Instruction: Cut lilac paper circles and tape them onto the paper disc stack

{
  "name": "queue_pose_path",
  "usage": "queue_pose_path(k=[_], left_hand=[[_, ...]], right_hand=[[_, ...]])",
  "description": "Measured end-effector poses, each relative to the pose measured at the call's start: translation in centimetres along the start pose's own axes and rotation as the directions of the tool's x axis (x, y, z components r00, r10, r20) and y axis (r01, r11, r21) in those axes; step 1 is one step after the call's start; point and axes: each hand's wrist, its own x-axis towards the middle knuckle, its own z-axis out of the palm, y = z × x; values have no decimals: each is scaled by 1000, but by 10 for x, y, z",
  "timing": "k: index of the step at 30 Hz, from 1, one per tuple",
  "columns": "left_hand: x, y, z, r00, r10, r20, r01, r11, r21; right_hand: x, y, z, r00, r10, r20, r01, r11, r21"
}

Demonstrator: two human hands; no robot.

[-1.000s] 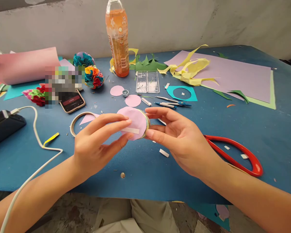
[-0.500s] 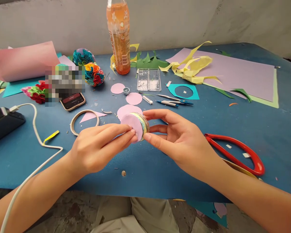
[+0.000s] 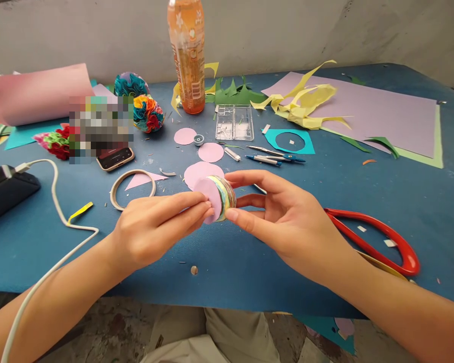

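Above the table's front, my left hand [image 3: 147,229] pinches a pale pink paper circle [image 3: 208,189] between thumb and fingers. The circle lies against the near face of a thick round stack [image 3: 228,197], whose edge shows yellow, blue, green and brownish layers. My right hand [image 3: 287,222] is closed round the far side of that stack, thumb below and fingers above. Just behind it lies a larger pink paper circle [image 3: 200,171], and beyond are two more pink paper circles [image 3: 211,152].
Red-handled scissors [image 3: 378,229] lie at right, a tape roll [image 3: 114,194] at left. An orange bottle [image 3: 189,65] stands behind a clear case [image 3: 234,123] and a compass [image 3: 287,157]. A white cable [image 3: 56,201] crosses my left forearm. Paper flowers [image 3: 147,113] and a phone [image 3: 115,159] sit left.
The pink circle in my left hand sits more squarely over the stack's face, where before it stuck out to the left. The view has shifted slightly.
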Motion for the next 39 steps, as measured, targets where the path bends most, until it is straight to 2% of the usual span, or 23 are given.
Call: queue_pose_path(k=[4, 9, 14, 39], left_hand=[[0, 4, 1, 996, -91, -25, 89, 994, -63], [7, 10, 4, 994, -76, -79, 81, 995, 57], [9, 13, 6, 987, -138, -85, 145, 985, 89], [6, 18, 6, 983, -153, -101, 166, 977, 132]], right_hand=[[0, -1, -1, 1000, -2, -23, 3, 1000, 11], [-1, 1, 0, 999, -29, -23, 30, 998, 47], [1, 3, 2, 1000, -14, -16, 14, 999, 45], [0, 3, 2, 1000, 6, -25, -5, 998, 58]])
